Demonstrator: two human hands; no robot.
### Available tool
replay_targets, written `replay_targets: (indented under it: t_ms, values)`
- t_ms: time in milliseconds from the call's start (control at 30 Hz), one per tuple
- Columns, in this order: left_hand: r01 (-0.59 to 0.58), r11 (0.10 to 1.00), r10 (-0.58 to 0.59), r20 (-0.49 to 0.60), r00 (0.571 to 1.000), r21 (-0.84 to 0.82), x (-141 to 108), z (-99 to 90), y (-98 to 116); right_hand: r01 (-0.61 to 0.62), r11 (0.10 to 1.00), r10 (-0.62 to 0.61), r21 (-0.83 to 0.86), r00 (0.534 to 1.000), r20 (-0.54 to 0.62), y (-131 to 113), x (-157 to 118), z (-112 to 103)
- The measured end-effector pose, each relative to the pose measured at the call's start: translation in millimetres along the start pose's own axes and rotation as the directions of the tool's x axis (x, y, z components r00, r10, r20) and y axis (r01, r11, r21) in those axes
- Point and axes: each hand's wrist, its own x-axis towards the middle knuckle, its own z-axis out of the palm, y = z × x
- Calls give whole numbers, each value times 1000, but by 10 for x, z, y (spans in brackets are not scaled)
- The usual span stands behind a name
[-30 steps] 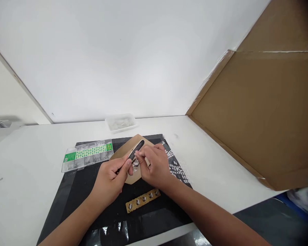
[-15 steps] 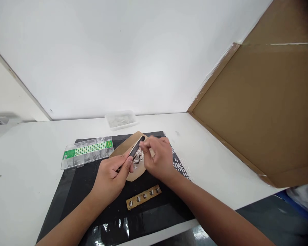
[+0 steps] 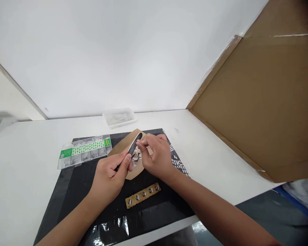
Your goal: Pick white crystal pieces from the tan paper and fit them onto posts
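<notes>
- The white wall (image 3: 118, 61) fills the upper view, cut off by the top edge.
- The brown cardboard (image 3: 267, 109) stands at the right, its far corner lost in dark blur.
- The white bench (image 3: 220, 171) runs below, cut off at the left.
- The black mat (image 3: 77, 191) lies on it, partly hidden by both forearms; glare whitens its near edge.
- The clear compartment case (image 3: 84, 150) overlaps the mat's far left corner; its label hides some of the contents.
- The right hand (image 3: 156, 153) has its grip pinched almost to nothing beside the file; whether it holds anything is too small to tell.
- The left hand (image 3: 110, 174) has its grip closed firmly around the file's lower end, which the fingers hide.
- The brown paper tray (image 3: 122, 147) sits beneath the hands, largely covered.
- The translucent tub (image 3: 119, 125) stands near the wall, contents indistinct.
- The gold strip (image 3: 143, 195) lies nearer, bearing five shiny discs.
- The dark file (image 3: 134, 143) slants above the tray between the hands.
- Pale fragments (image 3: 137, 156) show in the tray, partly hidden.
</notes>
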Motion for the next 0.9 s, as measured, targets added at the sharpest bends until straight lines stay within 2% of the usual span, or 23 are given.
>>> replay_targets:
  t_ms: [100, 200, 367, 467, 567, 700, 800, 900]
  values:
    - [-11, 1000, 11, 0, 1000, 9, 9, -6, 11, 39, 999, -39, -8, 999, 3, -26, 10, 1]
    - [-31, 999, 31, -1, 1000, 25, 18, -9, 22, 10, 999, -13, -47, 998, -58, -52, 25, -3]
    - [-58, 995, 60, -26, 998, 77, 14, -7, 23, 37, 999, -38, -14, 999, -36, -72, 25, -8]
    - [-50, 996, 52, -28, 998, 70, 13, -5, 27, -2, 1000, 1, -22, 999, -51, -76, 22, -8]
    - [-32, 998, 33, -27, 999, 46, 14, -2, 33, 43, 999, -43, -13, 999, -4, -69, 25, -4]
    - [-10, 1000, 10, -23, 1000, 12, 8, 5, 32, -1, 999, 0, -36, 999, -50, -39, 31, -6]
    - [-11, 1000, 11, -17, 1000, 11, 1, 6, 29, 41, 999, -41, -10, 999, -5, -28, 25, -7]
    - [-13, 1000, 14, -26, 1000, 13, 1, 3, 29, 19, 999, -20, -30, 999, -40, -35, 23, -3]
